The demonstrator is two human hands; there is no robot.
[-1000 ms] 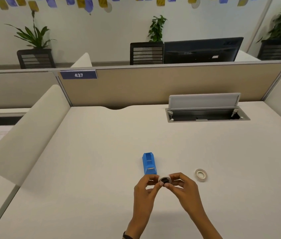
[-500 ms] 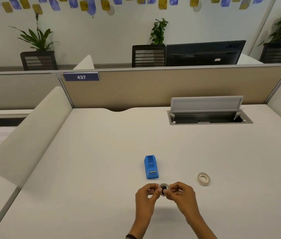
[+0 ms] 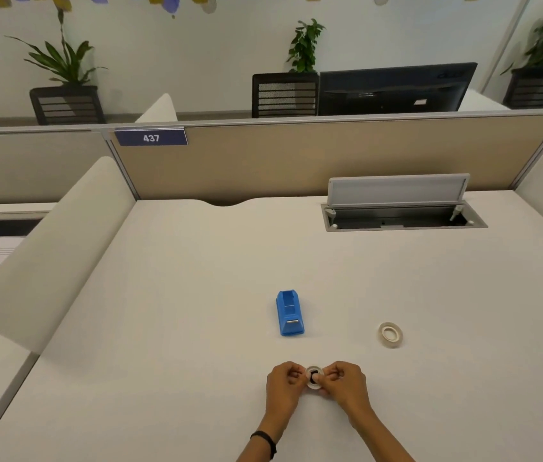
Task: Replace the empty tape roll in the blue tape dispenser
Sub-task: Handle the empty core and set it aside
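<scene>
Both hands, left hand [image 3: 284, 383] and right hand [image 3: 343, 385], pinch tape roll [image 3: 314, 377] between them.

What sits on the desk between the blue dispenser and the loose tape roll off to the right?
Nothing: in the head view, only bare desk lies between the blue dispenser and the loose tape roll.

Small tape roll [image 3: 314, 377] pinched between left hand [image 3: 285, 383] and right hand [image 3: 343, 381].
Held above desk [image 3: 197, 295], near blue tape dispenser [image 3: 289, 313]; second roll [image 3: 390, 334] lying flat to the right.
</scene>
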